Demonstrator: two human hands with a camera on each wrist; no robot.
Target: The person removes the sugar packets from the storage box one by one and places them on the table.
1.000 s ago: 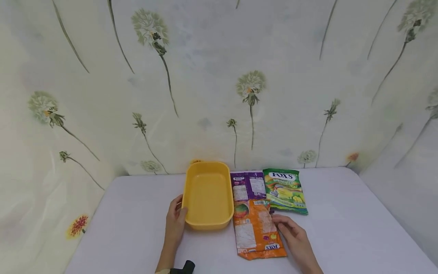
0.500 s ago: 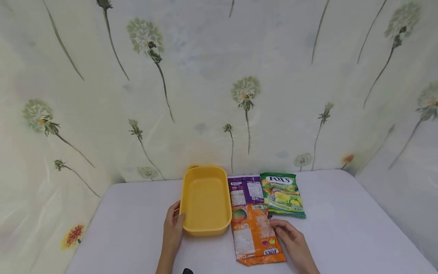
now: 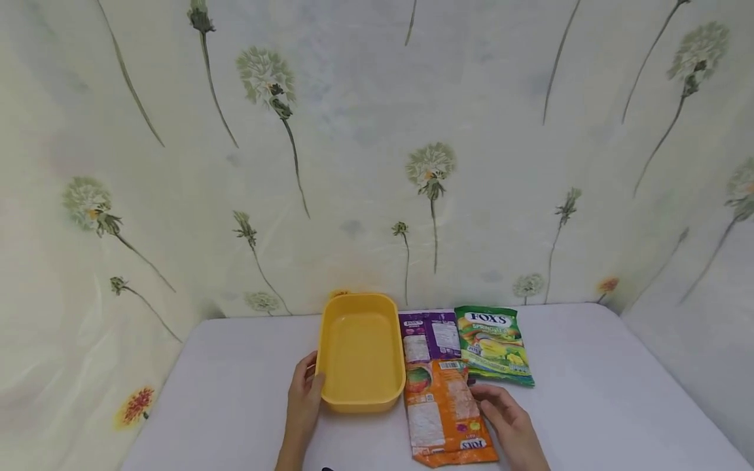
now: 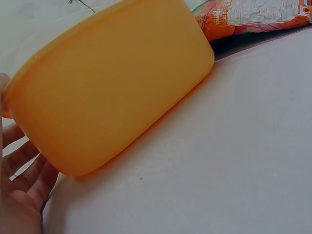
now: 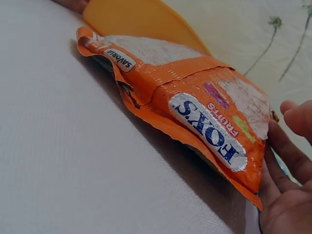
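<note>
On the near part of the counter (image 3: 235, 392), the left hand (image 3: 304, 400) rests against the near left corner of the yellow container (image 3: 361, 351). Its fingers (image 4: 22, 168) lie relaxed along the container's outer wall, and the thumb lies at the rim. The right hand (image 3: 508, 418) lies at the right edge of the orange candy bag (image 3: 444, 411). Its fingers (image 5: 292, 146) are loosely extended and touch the bag's edge; whether they grip it cannot be told from these views. The orange candy bag lies flat, just right of the container, printed back upward. Farther back, the purple candy bag (image 3: 429, 335) lies partly under the orange bag's far end. The green candy bag (image 3: 493, 343) lies just right of the purple bag, face up. A dandelion-print backdrop (image 3: 377, 144) rises behind the counter
</note>
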